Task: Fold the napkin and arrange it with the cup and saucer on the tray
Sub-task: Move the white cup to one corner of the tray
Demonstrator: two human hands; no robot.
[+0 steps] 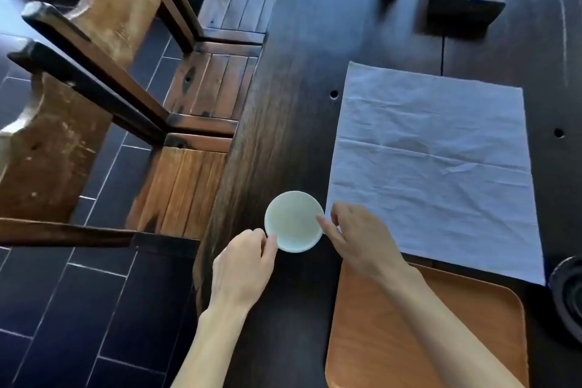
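A small pale round saucer (pixel 293 221) sits on the dark wooden table, near its left edge. My left hand (pixel 244 261) pinches the saucer's lower left rim. My right hand (pixel 356 238) touches its right rim with thumb and fingertips. A white napkin (pixel 434 164) lies spread flat and creased on the table, to the right of the saucer. An orange-brown tray (pixel 466 340) rests at the near edge, under my right forearm, with the napkin's near edge overlapping its far rim. No cup is clearly in view.
A dark round object (pixel 567 296) lies at the right edge beside the tray. A dark wooden block with a round hollow (pixel 463 0) stands at the far end of the table (pixel 283 123). Wooden chairs (pixel 195 179) stand along the left side, over dark floor tiles.
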